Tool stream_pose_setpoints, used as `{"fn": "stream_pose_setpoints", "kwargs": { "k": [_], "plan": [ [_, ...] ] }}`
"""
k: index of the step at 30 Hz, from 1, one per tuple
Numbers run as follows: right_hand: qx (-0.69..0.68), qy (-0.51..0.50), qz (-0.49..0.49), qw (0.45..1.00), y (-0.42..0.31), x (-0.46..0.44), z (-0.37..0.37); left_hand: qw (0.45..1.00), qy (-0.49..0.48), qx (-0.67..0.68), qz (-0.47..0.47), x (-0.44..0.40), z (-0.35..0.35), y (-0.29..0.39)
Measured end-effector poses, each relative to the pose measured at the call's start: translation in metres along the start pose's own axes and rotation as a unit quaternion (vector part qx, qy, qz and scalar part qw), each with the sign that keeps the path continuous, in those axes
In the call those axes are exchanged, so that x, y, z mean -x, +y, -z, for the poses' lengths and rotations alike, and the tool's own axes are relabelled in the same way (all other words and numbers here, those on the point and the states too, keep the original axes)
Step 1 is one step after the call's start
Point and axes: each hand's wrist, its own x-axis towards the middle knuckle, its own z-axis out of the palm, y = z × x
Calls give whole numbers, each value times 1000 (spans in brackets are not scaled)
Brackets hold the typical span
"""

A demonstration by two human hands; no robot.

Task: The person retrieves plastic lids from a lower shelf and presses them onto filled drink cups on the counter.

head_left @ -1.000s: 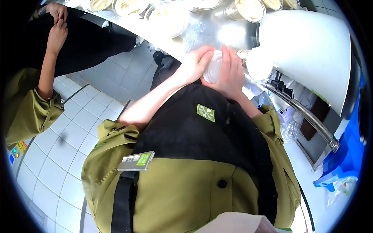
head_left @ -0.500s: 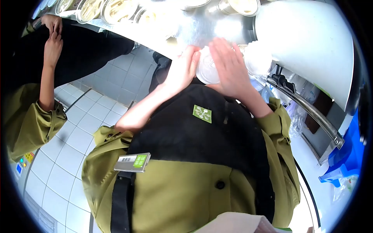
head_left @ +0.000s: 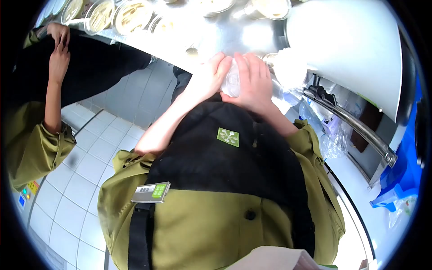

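Head view: clear round lid (head_left: 231, 81) between two bare hands, just beyond the black apron (head_left: 198, 157). Cannot tell whether a single lid, several stacked, or a lid with a tub beneath; base hidden by hands and apron.

Looks light and thin, most likely plastic. Probably fairly stiff round the rim and more yielding across the middle, so best taken at opposite sides of the rim, with gentle, even pressure. Could buckle or crack under a hard squeeze; likely slippery on the smooth faces, especially if damp.

At the left of the lid, left hand (head_left: 208, 78) part-curled, with thumb and forefinger close against the edge. At the right, right hand (head_left: 253, 81) cupped, fingers together and bent over that side. Hold on the lid apparently shared by both.

Beyond the lid, metal counter (head_left: 231, 31), partly lost in glare. Farther beyond and to the left, tubs (head_left: 133, 17) of pale food. Right of the lid, near the right hand, white round thing (head_left: 290, 72), too washed out to identify. Well apart from the lid, at far left, co-worker's hands (head_left: 58, 45), touching each other.
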Motion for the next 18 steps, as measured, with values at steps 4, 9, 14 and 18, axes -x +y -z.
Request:
{"fn": "stream_pose_setpoints", "kwargs": {
  "k": [4, 9, 14, 18],
  "plan": [
    [-7, -33, 37, 999, 4, -4, 5, 995, 19, 66, -67, -2, -4, -20],
    [-47, -57, 110, 991, 16, -18, 10, 990, 110, 61, -59, 2, -20, -38],
    [86, -71, 90, 990, 7, -30, 21, 970, 115, 215, 5, -6, -35, -47],
    [114, -48, 117, 985, 32, -48, 8, 919, 116, 376, 33, -13, -33, -61]
  ]
}}
